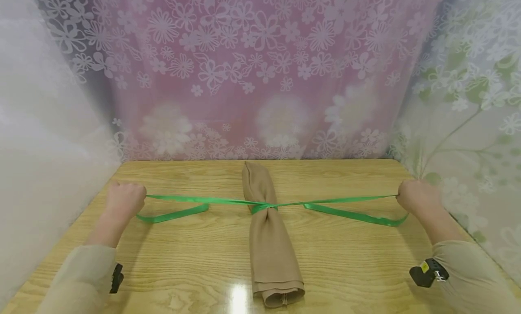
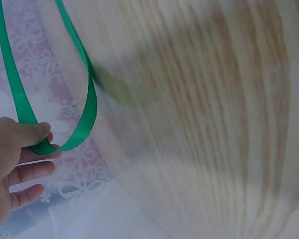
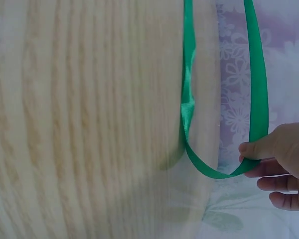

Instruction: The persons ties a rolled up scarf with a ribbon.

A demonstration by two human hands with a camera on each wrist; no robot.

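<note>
A rolled brown cloth (image 1: 274,250) lies lengthwise on the wooden table, cinched at its upper part by a green ribbon (image 1: 220,200). On the left, my left hand (image 1: 125,200) pinches one ribbon end between thumb and forefinger, with its other fingers loosely bent, as the left wrist view shows. Far to the right, my right hand (image 1: 419,198) pinches the other end the same way. Between the hands the ribbon runs nearly straight across the cloth. From each hand a loose tail (image 2: 87,114) loops down, and the right one (image 3: 209,172) droops towards the table.
The wooden table (image 1: 195,264) spreads under everything. A pink flowered curtain (image 1: 252,78) hangs behind its far edge, with pale sheets (image 1: 53,115) at the left and flowered ones (image 1: 480,124) at the right. Each wrist wears a small black camera (image 1: 429,272).
</note>
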